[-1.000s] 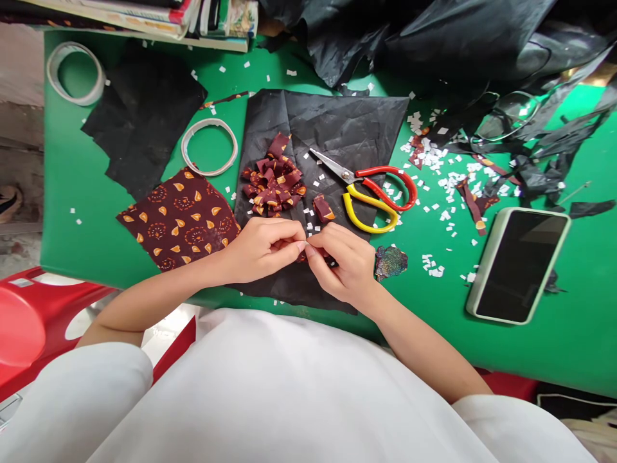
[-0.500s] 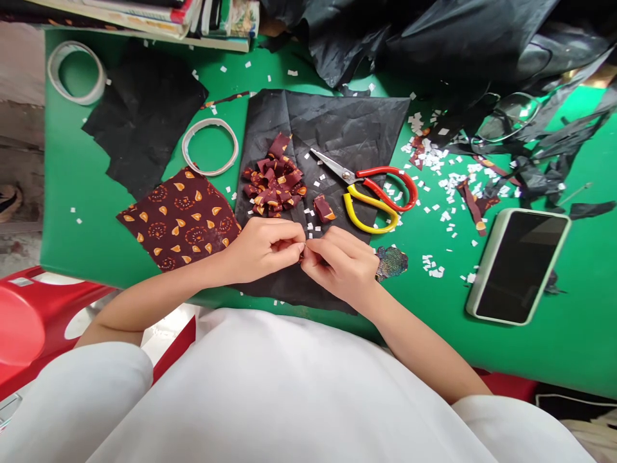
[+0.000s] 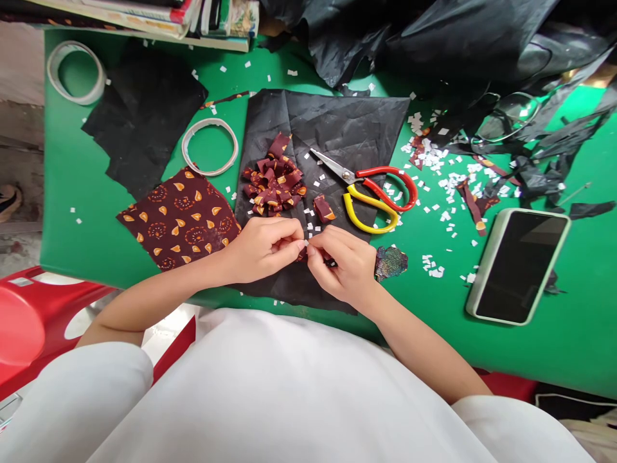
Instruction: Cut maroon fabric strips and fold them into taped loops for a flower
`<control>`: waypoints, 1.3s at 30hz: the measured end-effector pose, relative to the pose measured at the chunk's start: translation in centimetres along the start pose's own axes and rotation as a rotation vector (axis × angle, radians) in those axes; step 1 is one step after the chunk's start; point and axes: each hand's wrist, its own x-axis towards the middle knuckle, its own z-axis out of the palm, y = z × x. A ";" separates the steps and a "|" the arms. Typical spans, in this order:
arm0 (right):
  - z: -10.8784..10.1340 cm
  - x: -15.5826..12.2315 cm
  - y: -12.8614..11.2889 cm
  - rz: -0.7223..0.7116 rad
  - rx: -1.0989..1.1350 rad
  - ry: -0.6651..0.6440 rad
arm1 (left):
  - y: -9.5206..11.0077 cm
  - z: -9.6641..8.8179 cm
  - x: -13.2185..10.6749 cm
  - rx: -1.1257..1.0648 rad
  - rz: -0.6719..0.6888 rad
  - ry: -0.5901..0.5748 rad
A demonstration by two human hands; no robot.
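Note:
My left hand (image 3: 277,247) is closed in a pinch over a black sheet (image 3: 332,122). My right hand (image 3: 344,260) pinches opposite it, their fingertips nearly meeting. Between the tips shows a tiny white piece (image 3: 306,243). A bit of maroon fabric (image 3: 302,254) lies just under the fingers, mostly hidden. Beyond my hands, on the sheet, sit a bunch of folded maroon fabric pieces (image 3: 274,183), a single folded maroon piece (image 3: 324,209), and scissors (image 3: 346,175) with red and yellow handles, blades spread a little or closed, I cannot tell.
Left of my hands lies patterned maroon fabric (image 3: 180,218), with a tape roll (image 3: 187,145) above it and another tape roll (image 3: 52,71) farther left. White scraps (image 3: 434,154) litter the green table (image 3: 434,341). A phone (image 3: 518,267) lies right, books (image 3: 216,42) at the back.
My right thumb and fingertips have shifted slightly, and the tiny white piece now shows between the two hands. The things on the table have stayed in place.

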 end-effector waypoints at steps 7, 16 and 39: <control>0.0 0.0 0.0 -0.025 -0.019 -0.025 | -0.1 0.2 0.0 0.069 0.077 0.002; 0.3 -0.3 0.1 -0.039 -0.150 -0.026 | -0.4 0.7 -0.4 0.393 0.237 -0.011; -0.4 0.3 -0.3 0.128 0.102 -0.029 | -0.2 0.6 -0.5 0.236 0.162 0.144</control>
